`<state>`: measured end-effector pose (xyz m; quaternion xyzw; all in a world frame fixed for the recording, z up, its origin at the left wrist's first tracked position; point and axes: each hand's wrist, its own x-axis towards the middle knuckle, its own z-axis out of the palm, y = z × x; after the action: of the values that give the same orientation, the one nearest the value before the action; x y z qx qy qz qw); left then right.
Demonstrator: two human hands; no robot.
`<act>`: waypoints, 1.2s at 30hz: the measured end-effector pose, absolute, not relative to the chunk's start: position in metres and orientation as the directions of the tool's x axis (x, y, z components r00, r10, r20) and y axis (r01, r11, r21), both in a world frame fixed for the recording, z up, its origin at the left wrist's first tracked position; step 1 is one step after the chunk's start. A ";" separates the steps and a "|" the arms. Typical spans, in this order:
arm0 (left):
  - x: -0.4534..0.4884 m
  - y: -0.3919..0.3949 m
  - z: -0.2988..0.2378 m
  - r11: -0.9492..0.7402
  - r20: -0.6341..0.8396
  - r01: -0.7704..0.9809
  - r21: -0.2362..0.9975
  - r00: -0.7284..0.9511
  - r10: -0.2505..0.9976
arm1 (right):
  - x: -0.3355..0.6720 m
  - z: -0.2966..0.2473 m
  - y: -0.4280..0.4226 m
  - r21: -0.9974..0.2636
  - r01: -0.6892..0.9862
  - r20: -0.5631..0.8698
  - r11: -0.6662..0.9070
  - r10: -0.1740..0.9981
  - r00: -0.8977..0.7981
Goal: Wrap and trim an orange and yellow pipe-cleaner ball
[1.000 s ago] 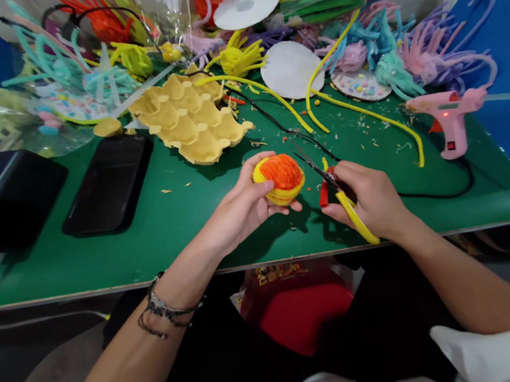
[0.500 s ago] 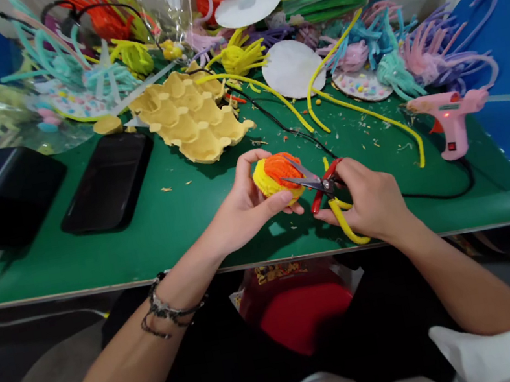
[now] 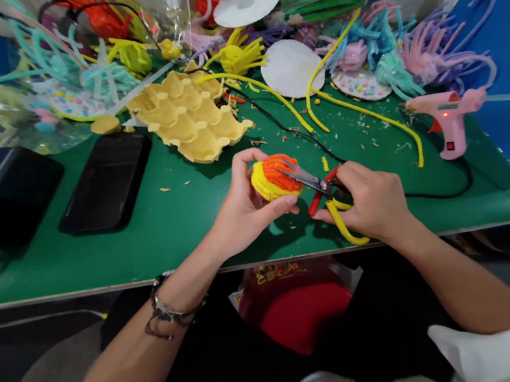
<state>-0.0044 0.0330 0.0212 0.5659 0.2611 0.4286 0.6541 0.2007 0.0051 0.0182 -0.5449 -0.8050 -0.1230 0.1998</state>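
Observation:
My left hand (image 3: pixel 250 202) grips a small round ball of fuzzy pipe cleaner (image 3: pixel 275 175), yellow with an orange top, above the front of the table. In my right hand (image 3: pixel 369 197) is a pair of scissors (image 3: pixel 324 189) with red handles, one loop wrapped in yellow. The scissor blades point left and lie against the orange part of the ball. A short yellow pipe cleaner piece (image 3: pixel 325 164) rests just behind the scissors.
A yellow egg-carton piece (image 3: pixel 192 116) and a black phone (image 3: pixel 105 181) lie to the left. At the right is a pink glue gun (image 3: pixel 450 120) with its cord. Long yellow pipe cleaners (image 3: pixel 370 115), white discs (image 3: pixel 291 68) and colourful bundles line the back of the green table (image 3: pixel 210 218).
The scissor blades have closed together at the orange part. The ball has turned slightly and shifted a little left in my left hand.

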 end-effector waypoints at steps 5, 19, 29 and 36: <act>-0.004 0.034 0.018 -0.055 0.168 -0.246 0.968 0.466 0.869 | 0.200 0.016 0.006 -0.023 0.912 0.537 0.409 0.775 -0.334; -0.012 0.038 0.018 0.164 0.046 -0.375 0.912 0.494 0.868 | 0.203 0.021 0.013 -0.384 0.862 0.429 0.330 0.891 -0.149; -0.010 0.036 0.018 0.005 0.181 -0.342 0.940 0.508 0.842 | 0.196 0.017 0.006 -0.281 0.888 0.395 0.364 0.887 -0.239; -0.007 0.037 0.018 -0.129 0.265 -0.302 0.944 0.469 0.843 | 0.197 0.016 0.006 -0.109 0.935 0.445 0.338 0.858 -0.258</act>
<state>-0.0072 0.0370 0.0182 0.5921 0.2281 0.4622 0.6194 0.1973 0.0056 0.0165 -0.5684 -0.7883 -0.0882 0.2184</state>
